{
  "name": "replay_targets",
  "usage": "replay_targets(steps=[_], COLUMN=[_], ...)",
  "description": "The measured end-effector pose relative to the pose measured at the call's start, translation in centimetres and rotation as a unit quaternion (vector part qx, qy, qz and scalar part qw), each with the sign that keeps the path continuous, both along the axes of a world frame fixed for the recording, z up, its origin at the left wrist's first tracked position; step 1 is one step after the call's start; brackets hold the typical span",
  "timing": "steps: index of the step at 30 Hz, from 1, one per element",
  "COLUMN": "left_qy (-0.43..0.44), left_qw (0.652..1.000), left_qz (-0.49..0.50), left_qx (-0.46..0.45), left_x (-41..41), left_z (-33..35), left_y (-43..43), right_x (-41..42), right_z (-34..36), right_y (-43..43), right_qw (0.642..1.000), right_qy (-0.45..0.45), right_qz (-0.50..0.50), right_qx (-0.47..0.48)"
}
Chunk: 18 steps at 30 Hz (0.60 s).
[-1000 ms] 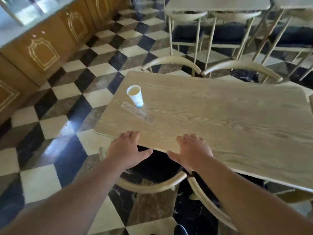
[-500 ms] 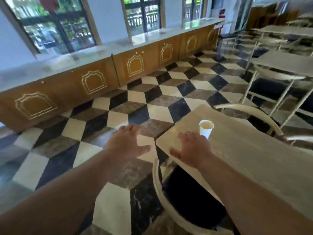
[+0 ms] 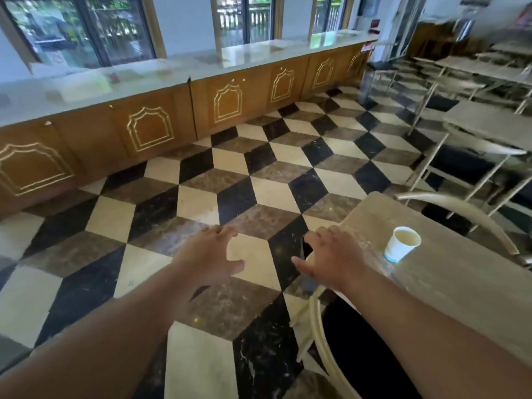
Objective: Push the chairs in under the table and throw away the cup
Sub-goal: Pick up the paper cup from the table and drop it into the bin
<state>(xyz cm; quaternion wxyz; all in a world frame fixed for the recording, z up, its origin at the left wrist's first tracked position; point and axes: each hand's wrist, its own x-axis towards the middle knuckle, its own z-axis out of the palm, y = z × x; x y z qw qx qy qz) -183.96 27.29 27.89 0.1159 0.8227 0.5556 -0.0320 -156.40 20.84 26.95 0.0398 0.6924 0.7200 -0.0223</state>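
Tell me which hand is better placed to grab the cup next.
Likely right. The right hand is open over the table corner, beside the cup; the left hand hangs open over the floor, farther away.

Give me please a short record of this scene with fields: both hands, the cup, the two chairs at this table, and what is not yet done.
left hand: open, palm down over the floor, holds nothing
right hand: open, over the corner of the table, apart from the cup
cup: white, upright on the table near that corner
near chair: curved back beside the table edge, dark seat partly under the top
far chair: curved back at the far side
not yet done: cup not picked up
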Motion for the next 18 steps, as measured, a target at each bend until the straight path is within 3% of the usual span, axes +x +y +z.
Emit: replay_targets(steps=[12,18], left_qy=[0.001,0.022], left_qw=[0.994,0.988], left_qz=[-0.099,-0.148], left_qx=[0.044,0.046], left_x=[0.5,3.8], left_z=[3.7,2.6], left_y=[14.9,24.1], right_x=[-0.3,1.1], right_z=[0.5,-3.0], right_y=[9.1,18.4], right_qw=[0.99,0.987], right_qy=[0.024,0.07], right_qz=[-0.138,-0.142], right_qx=[0.006,0.01])
